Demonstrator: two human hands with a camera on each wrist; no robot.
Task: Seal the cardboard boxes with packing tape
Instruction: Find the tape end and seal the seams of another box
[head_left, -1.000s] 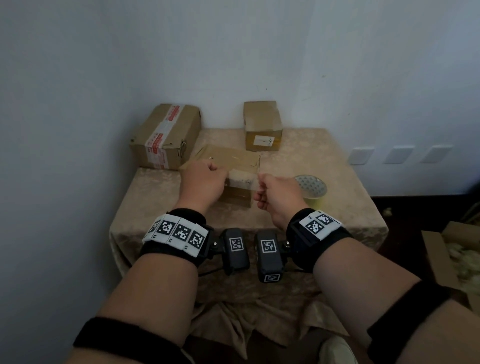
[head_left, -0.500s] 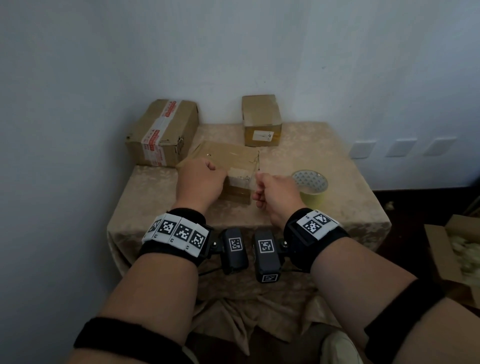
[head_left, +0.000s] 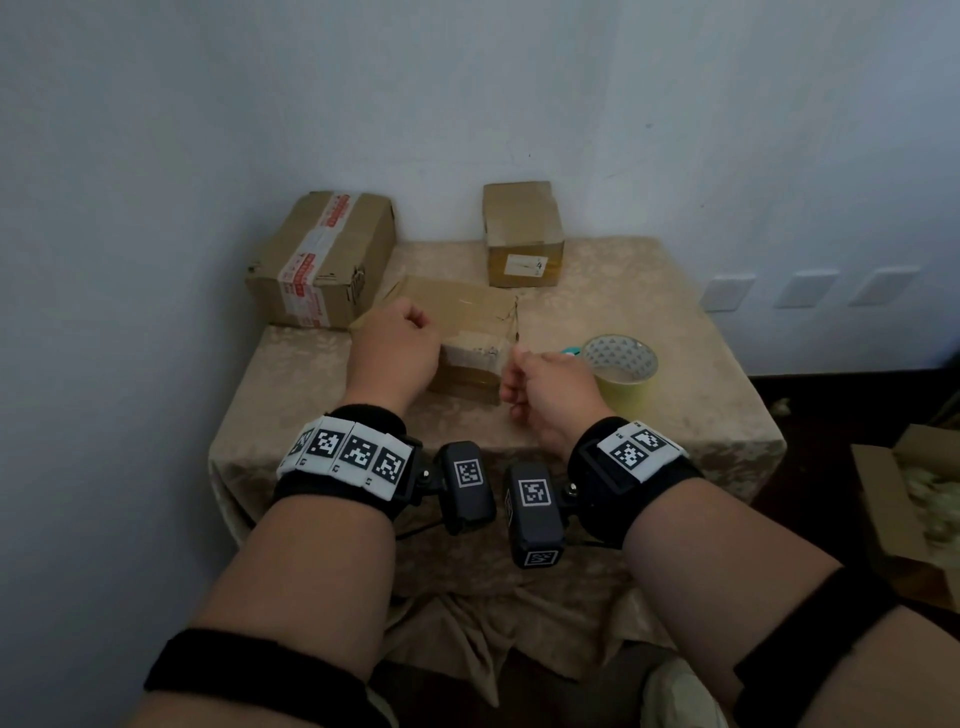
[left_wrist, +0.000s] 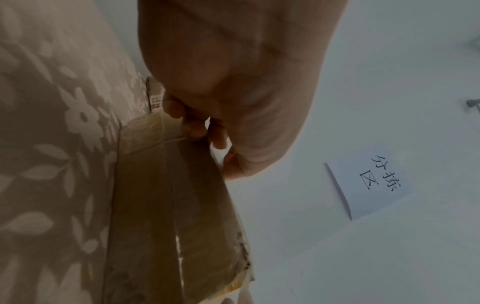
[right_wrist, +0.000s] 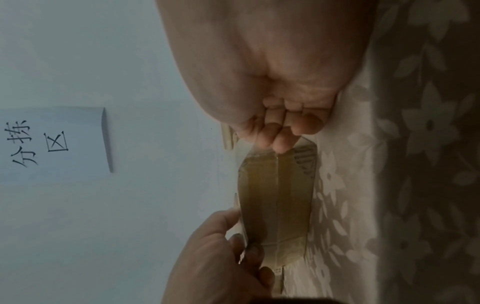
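Near the middle of the head view, a flat cardboard box (head_left: 457, 332) lies on the floral-patterned tablecloth (head_left: 623, 415), its top and near face covered with glossy clear tape. At the box's left end the left hand (head_left: 392, 353) has its fingers (left_wrist: 192, 127) curled over the top edge, gripping the cardboard — the left wrist view shows the fingertips on the taped corner. Just off the box's right end, the right hand (head_left: 545, 395) is curled too; in the right wrist view its fingertips (right_wrist: 280, 142) pinch a strip of clear tape at the box's end face. Right of that hand stands the packing tape roll (head_left: 621, 371), on its side face, with something teal (head_left: 571, 351) peeking out behind the knuckles. Toward the upper left sits a larger box with red-printed tape (head_left: 322, 260), and upper centre a small box with a white label (head_left: 522, 234) — both against the wall. At the right edge, an open carton (head_left: 904, 519) rests on the floor.
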